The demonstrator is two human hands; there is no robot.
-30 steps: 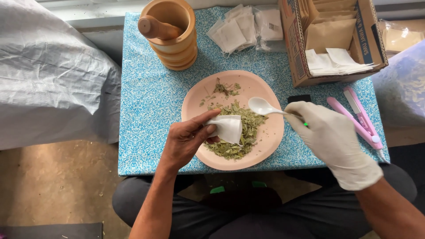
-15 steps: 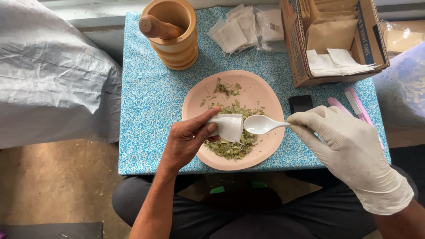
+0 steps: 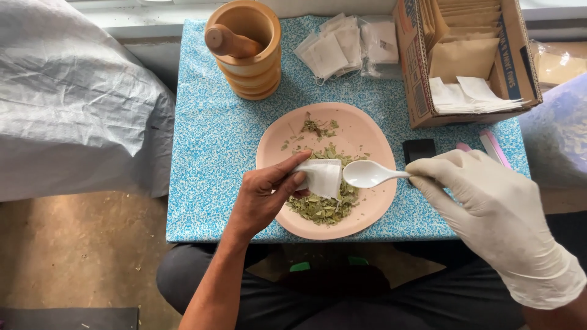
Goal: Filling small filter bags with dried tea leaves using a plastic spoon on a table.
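My left hand [image 3: 264, 198] pinches a white bag [image 3: 321, 178] over the plate [image 3: 367, 131]; my gloved right hand [image 3: 489, 208] grips a white spoon [image 3: 369, 174] beside it.

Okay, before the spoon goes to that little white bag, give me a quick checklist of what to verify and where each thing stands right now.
1. Bag held: ok. The left hand pinches the white filter bag over the pink plate.
2. Bag mouth open toward the spoon: cannot tell; the opening is not clearly visible.
3. Spoon gripped: ok. The gloved right hand holds the white spoon by its handle.
4. Spoon loaded: not ok. The bowl looks empty.
5. Leaves within reach: ok. Dried green leaves lie heaped on the plate just under the bag.
6. Spill catch: ok. Bag and spoon bowl both sit above the plate, not the blue tablecloth.
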